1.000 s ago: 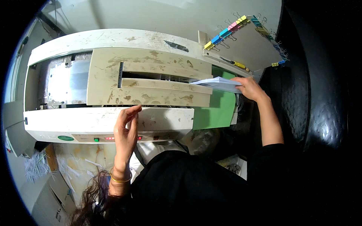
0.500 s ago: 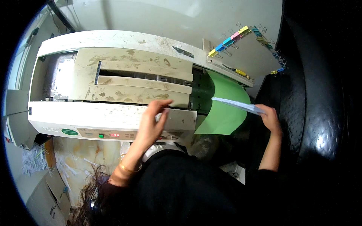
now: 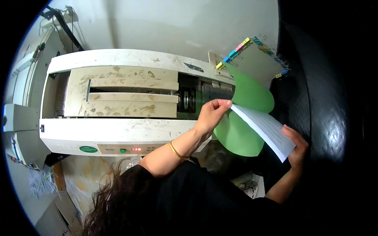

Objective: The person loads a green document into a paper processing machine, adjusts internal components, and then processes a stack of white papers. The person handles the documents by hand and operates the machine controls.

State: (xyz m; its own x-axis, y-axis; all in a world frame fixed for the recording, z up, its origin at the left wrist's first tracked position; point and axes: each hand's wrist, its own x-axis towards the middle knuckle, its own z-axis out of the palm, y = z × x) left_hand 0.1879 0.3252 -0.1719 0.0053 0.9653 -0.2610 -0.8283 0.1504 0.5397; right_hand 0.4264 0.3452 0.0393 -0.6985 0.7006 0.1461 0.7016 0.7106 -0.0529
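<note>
A stack of white printed pages [image 3: 269,129] slants down to the right, held at both ends. At its upper left corner my left hand [image 3: 212,115] is closed, thumb and fingers pinching the edge. Around its lower right end my right hand [image 3: 296,146] is closed. Behind the pages stands a curved green cover sheet [image 3: 254,92], bent outward on both sides of them. The pages touch it near my left fingertips; I cannot tell whether they are joined. Both hands are at the right end of a white and beige binding machine [image 3: 134,55], beside its dark opening [image 3: 188,98].
A beige slotted carriage [image 3: 130,76] covers the machine's middle; a lit control panel [image 3: 136,149] is on its front. Colourful binder clips [image 3: 241,47] edge a board behind the cover sheet. Paper shreds [image 3: 40,183] lie at lower left, and a black sheet [image 3: 323,86] hangs at right.
My left hand has moved right from above the machine and taken hold of the pages. The green sheet has come up with the pages. The beige carriage has slid left.
</note>
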